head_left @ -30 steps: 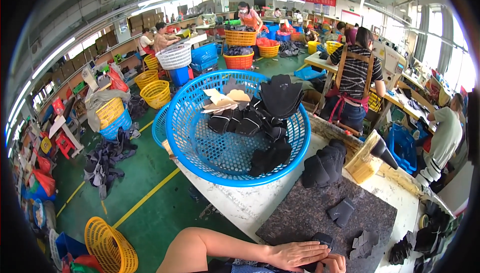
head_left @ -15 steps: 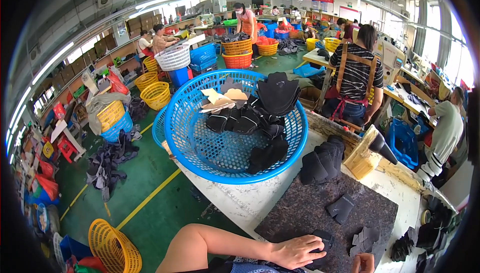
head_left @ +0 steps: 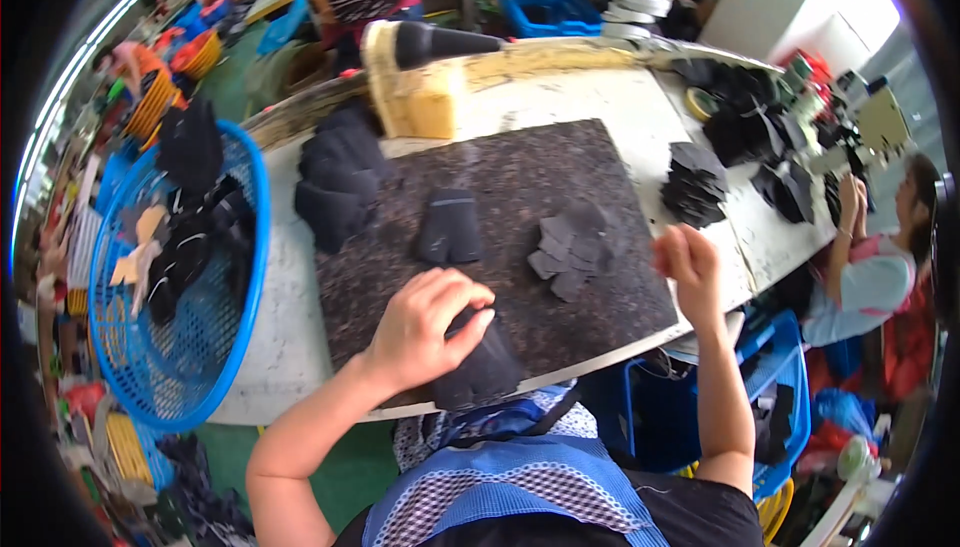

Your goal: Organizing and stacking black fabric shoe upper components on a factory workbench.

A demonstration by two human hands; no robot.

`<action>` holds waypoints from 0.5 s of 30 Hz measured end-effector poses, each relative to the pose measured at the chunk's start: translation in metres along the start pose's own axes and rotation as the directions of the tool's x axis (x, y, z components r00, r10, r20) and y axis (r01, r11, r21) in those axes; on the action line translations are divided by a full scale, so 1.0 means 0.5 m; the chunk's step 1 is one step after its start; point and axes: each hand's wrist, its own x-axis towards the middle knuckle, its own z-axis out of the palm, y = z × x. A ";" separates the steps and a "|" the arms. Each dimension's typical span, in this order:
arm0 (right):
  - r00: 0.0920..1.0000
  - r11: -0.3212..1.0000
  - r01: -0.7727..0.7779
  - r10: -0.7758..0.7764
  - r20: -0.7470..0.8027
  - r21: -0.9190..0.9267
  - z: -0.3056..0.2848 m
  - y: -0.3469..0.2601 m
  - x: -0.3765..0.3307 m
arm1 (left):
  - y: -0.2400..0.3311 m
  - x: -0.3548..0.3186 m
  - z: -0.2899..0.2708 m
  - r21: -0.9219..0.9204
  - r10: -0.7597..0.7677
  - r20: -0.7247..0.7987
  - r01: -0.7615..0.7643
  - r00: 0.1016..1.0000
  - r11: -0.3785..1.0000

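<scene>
Left hand [head_left: 432, 325]: half-curled; right hand [head_left: 690, 265]: folds inward, well apart from left; forearms [head_left: 325, 415]: two, bare, extend forward

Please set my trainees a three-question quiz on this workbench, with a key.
1. Which hand is nearest the dark piece at the speckled slab's near edge?
2. True or false: the blue basket stands to the right of the slab.
3. The jagged grey pieces just left of the right hand lie on: (a) the floor, (b) the slab, (c) a chair.

Key: 1. The left hand. 2. False; the blue basket is to its left. 3. b.
</scene>
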 end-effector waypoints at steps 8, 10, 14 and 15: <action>0.921 0.709 0.357 -0.375 0.103 -0.608 0.102 0.068 0.100 | -0.053 0.152 0.178 0.051 0.383 0.266 -0.410 0.885 0.911; 0.907 0.713 0.407 -0.389 0.161 -0.571 0.120 0.070 0.115 | -0.054 0.138 0.183 0.119 0.312 0.319 -0.364 0.895 0.924; 0.767 0.615 0.616 -0.609 0.200 -0.492 0.121 0.050 0.115 | -0.058 0.122 0.176 0.128 0.266 0.349 -0.327 0.898 0.936; 0.726 0.585 0.672 -0.641 0.249 -0.454 0.117 0.045 0.111 | -0.058 0.120 0.172 0.130 0.263 0.347 -0.324 0.900 0.937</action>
